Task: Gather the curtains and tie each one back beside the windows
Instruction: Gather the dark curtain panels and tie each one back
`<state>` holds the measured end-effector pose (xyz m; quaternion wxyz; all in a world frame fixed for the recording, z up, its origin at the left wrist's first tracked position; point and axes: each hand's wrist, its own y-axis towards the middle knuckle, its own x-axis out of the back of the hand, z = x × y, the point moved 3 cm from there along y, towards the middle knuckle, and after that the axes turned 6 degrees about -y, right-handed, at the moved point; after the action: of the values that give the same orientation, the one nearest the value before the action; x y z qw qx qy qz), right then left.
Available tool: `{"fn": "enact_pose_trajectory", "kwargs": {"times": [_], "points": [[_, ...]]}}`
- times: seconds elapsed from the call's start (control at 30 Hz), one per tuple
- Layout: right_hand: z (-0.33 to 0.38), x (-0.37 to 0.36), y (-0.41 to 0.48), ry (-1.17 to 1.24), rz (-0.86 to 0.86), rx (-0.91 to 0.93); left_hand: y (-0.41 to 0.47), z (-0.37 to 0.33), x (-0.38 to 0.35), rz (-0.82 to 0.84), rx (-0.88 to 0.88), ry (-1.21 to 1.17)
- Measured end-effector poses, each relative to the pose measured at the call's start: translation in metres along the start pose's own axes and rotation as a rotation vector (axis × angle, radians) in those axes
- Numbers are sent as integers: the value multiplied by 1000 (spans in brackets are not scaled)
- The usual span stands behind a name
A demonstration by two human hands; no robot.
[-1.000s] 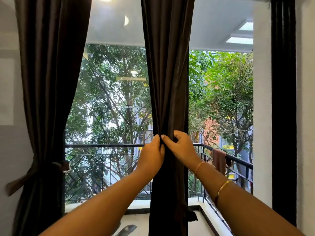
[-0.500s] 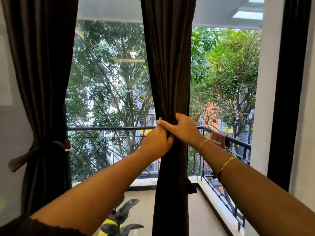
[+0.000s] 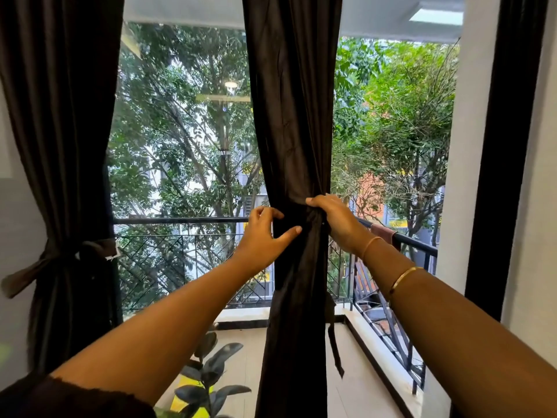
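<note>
The middle curtain hangs between the two window panes, and it is pulled into a narrow waist at about the height of the balcony railing. The right hand makes that waist. Its grip is closed round the gathered cloth from the right edge, which we judge keeps the folds bunched while a tie is brought round. The left hand sits at the curtain's left side with a wide grip, the thumb laid on the cloth and the fingers arched above it. It is not closed on anything that we can make out. We read it as about to take hold of the bundle or the tie (which of the two we cannot tell). A thin strap dangles loose from the curtain's right side below the hands, so the tying looks not yet done.

We count three dark hangings. The left curtain is already cinched by its tieback against the wall. The middle one is in hand. A dark strip at the far right we take for a third curtain, with no tie in view on it. We also count two hands, two bangles on the right arm and one leafy plant on the floor.
</note>
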<state>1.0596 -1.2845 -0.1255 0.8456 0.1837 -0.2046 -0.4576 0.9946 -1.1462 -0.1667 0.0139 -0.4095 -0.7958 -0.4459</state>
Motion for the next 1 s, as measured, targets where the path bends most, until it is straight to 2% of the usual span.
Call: {"fn": "enact_pose_trajectory", "kwargs": {"times": [0.07,0.13,0.2,0.3,0.4,0.53,0.63,0.7,0.77,0.9,1.0], "points": [[0,-2,1,22,62,-25,0,0,-3,44,74,-95],[3,-5,0,-11,116,-15,-1,-2,-6,161,187,-301],[7,-7,0,-82,129,17,-3,-4,-5,270,237,-386],[12,-12,-1,-296,84,62,-4,-3,-4,325,161,-238],[16,-18,-1,-636,-35,172,-3,-3,-12,326,160,49],[19,-23,-4,-717,-53,230,-1,-9,-23,276,223,-56],[14,-18,-7,-531,33,155,-1,-8,-25,168,204,6],[1,-10,-13,-344,149,44,-1,-3,-25,119,239,1],[-21,-3,-23,-269,281,-79,0,4,-23,54,279,6],[-75,4,-42,-553,469,-149,2,18,-20,35,331,17],[-110,-6,-53,-718,520,-194,3,21,-22,92,339,-31]]}}
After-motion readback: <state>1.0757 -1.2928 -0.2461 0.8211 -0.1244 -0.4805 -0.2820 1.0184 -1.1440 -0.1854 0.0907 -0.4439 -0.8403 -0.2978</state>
